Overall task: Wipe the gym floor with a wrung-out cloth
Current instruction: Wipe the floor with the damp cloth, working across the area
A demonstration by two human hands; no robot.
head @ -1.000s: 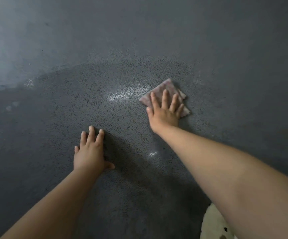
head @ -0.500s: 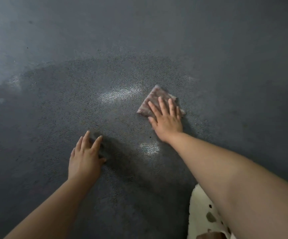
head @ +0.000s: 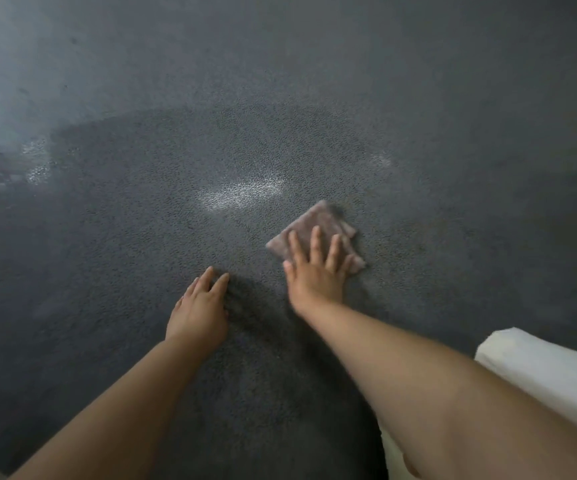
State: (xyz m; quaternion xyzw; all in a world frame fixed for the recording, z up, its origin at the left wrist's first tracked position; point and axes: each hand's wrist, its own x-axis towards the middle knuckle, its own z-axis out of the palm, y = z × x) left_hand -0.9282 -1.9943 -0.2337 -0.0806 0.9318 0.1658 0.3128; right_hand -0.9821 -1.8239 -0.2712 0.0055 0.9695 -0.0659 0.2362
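A folded pinkish-brown cloth [head: 314, 226] lies flat on the dark grey speckled gym floor [head: 124, 237]. My right hand [head: 314, 271] presses down on the cloth's near half with fingers spread; the far corner sticks out beyond my fingertips. My left hand [head: 200, 310] rests flat on the bare floor, to the left of and nearer than the cloth, with nothing in it. The floor around both hands is darker and damp, with bright wet glints [head: 242, 192] just beyond the cloth.
A drier, paler band of floor [head: 280, 64] runs across the far side. A white sleeve or garment edge [head: 539, 368] shows at the lower right beside my right arm. Another wet shine [head: 38, 164] sits at the far left.
My right hand has pulled the cloth back toward me across the damp patch. My left hand stays planted on the floor, now closer to the right hand.
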